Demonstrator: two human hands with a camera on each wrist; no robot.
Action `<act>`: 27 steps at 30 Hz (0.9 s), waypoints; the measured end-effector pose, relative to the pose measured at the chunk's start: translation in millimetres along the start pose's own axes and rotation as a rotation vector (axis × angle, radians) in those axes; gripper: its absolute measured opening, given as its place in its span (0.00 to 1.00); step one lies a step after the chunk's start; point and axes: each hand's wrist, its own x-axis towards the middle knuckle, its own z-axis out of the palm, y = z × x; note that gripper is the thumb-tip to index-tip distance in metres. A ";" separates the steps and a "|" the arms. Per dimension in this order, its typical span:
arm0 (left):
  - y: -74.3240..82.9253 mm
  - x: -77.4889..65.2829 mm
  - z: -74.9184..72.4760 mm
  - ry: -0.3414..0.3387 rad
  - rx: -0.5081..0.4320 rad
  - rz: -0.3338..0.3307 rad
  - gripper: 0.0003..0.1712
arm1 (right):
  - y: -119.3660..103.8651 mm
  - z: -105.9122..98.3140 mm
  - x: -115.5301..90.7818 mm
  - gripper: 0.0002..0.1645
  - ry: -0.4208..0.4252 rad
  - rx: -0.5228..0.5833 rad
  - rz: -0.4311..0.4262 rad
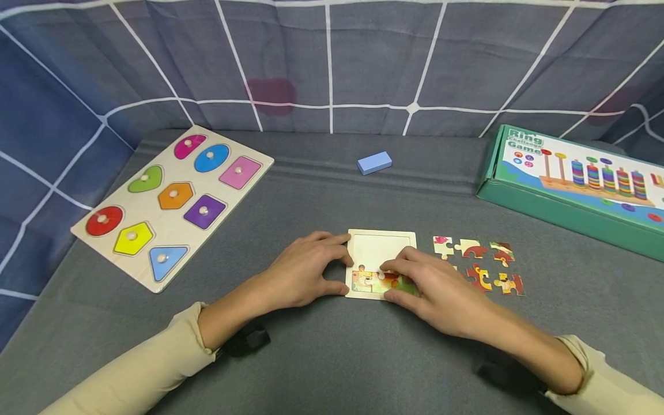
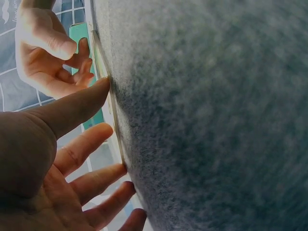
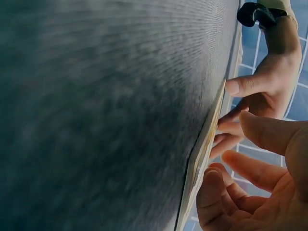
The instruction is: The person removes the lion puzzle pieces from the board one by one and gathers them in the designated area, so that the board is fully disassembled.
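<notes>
A small square wooden puzzle tray [image 1: 381,248] lies on the table between both hands. Along its lower part sit picture pieces [image 1: 365,280], partly covered by the right hand. My left hand [image 1: 306,271] touches the tray's left side with its thumb and fingertips, the fingers spread and fairly straight in the left wrist view. Over the tray's lower right is my right hand [image 1: 436,285], with fingertips on the pieces. In the right wrist view its thumb and index finger stand apart, the other fingers bent, and no piece shows between them.
Several loose jigsaw pieces [image 1: 478,276] lie right of the tray, some beside the right hand. A shape knob board [image 1: 173,199] is at the left. A blue block [image 1: 374,163] lies behind the tray. A green game box [image 1: 576,190] stands at the right.
</notes>
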 end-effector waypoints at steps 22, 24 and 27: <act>-1.3 -0.3 0.2 0.017 -0.002 0.015 0.19 | -5.9 7.2 25.2 0.23 -0.129 0.035 -0.039; -1.3 -0.2 0.2 0.018 -0.003 0.016 0.19 | -6.1 7.4 25.3 0.24 -0.135 0.039 -0.029; -1.0 -0.2 -0.2 0.017 -0.004 0.017 0.19 | -6.4 7.6 25.1 0.24 -0.136 0.042 -0.019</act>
